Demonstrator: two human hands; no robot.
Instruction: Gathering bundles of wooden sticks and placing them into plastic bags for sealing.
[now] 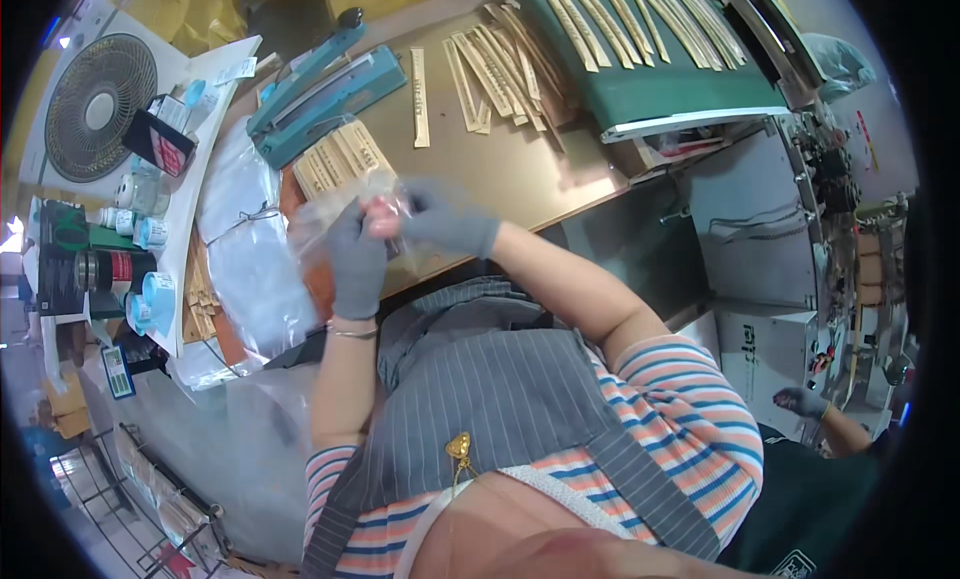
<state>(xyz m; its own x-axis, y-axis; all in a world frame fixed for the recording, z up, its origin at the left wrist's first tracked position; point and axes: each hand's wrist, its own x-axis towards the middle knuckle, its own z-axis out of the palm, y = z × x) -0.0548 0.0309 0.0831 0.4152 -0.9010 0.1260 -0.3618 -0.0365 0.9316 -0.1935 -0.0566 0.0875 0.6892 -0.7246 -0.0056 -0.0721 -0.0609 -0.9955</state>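
Observation:
Both my hands are in grey gloves with some bare fingertips, and they meet over the near left part of the table. My left hand (358, 264) is closed on a thin clear plastic bag (318, 229) that spreads out to its left. Against it, my right hand (440, 219) is smeared by motion, so its fingers cannot be made out. Just beyond the hands lies a bundle of narrow printed paper packets (345, 159), side by side. A teal bar-shaped bag sealer (335, 104) stands behind that bundle.
More long packets lie loose on the table (560, 184) and on a green conveyor belt (680, 89) at the far right. Clear bags (240, 269) are stacked on the left. A white shelf holds a fan (100, 109) and jars. Another person's gloved hand (803, 402) shows at lower right.

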